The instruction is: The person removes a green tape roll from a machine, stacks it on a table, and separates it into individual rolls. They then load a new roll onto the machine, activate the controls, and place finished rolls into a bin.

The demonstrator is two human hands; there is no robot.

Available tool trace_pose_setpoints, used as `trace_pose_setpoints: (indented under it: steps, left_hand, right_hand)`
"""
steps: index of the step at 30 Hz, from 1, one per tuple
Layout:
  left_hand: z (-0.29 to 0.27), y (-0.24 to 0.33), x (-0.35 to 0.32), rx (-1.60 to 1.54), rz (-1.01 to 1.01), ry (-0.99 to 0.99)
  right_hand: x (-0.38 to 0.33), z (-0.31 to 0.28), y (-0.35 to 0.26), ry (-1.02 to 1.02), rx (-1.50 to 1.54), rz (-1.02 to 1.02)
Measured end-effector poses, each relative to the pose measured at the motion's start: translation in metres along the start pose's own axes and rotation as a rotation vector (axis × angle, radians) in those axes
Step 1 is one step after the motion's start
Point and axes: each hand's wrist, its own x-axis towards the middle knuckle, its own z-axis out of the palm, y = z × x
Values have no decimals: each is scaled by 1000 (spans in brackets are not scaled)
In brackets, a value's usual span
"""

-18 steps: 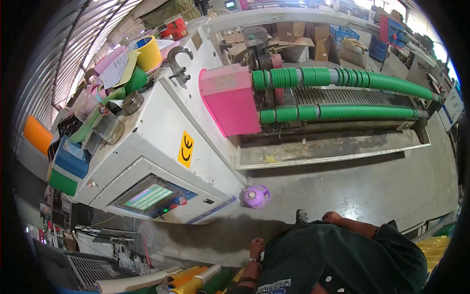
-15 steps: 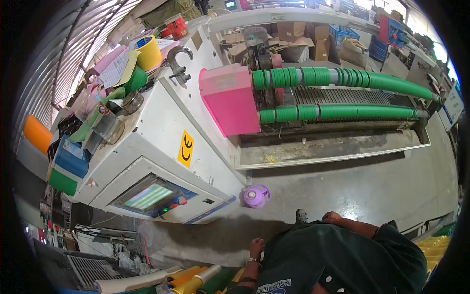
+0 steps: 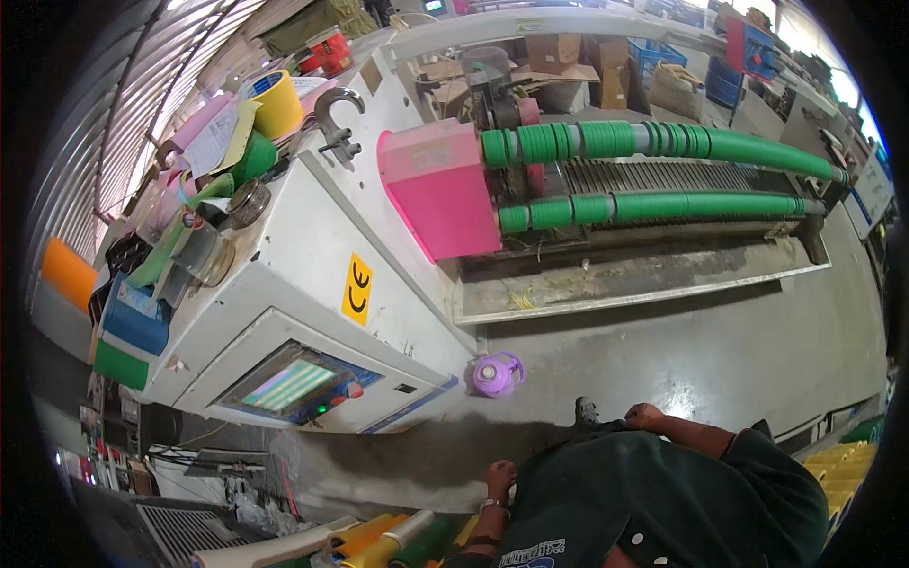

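Note:
My left hand [image 3: 501, 476] hangs low beside my body, fingers curled in, with a band at the wrist and nothing visible in it. On the other side my right hand [image 3: 645, 417] is closed in a loose fist in front of my dark shirt. Neither hand touches a machine. Nearest to them on the floor stands a purple jug [image 3: 497, 375] with a handle, at the foot of a white machine cabinet [image 3: 312, 256]. Set in that cabinet is a lit screen [image 3: 288, 384] with a red knob [image 3: 355, 389] beside it.
Two rollers carrying green rings [image 3: 606, 140] reach right from a pink cover [image 3: 440, 189], above a metal tray [image 3: 625, 301]. Yellow tape [image 3: 278, 104], a metal hook [image 3: 338, 123] and glass jars [image 3: 204, 254] sit on the cabinet. Coloured rolls [image 3: 365, 538] lie behind my left side.
The view has shifted slightly, so the machine sits a little further left and up. Both hands stay low and closed; nothing is taken up or let go.

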Motion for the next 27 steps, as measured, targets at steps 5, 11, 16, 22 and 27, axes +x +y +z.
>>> trace_pose_setpoints:
  steps: [5, 11, 16, 22, 27]
  left_hand:
    - [6, -26, 15, -327, -23, -96]
    - [-1, -39, 48, -122, -49, -37]
    - [48, 21, 36, 119, -22, 2]
    - [125, 35, 69, 508, 271, -204]
    - [196, 37, 113, 368, 642, -325]
  right_hand:
    - [-12, -3, 15, 24, 58, 138]
    - [0, 1, 60, 63, -17, -5]
    - [15, -14, 113, 46, 127, 147]
    - [43, -44, 218, 275, -208, -577]
    - [92, -44, 325, 313, -98, -422]
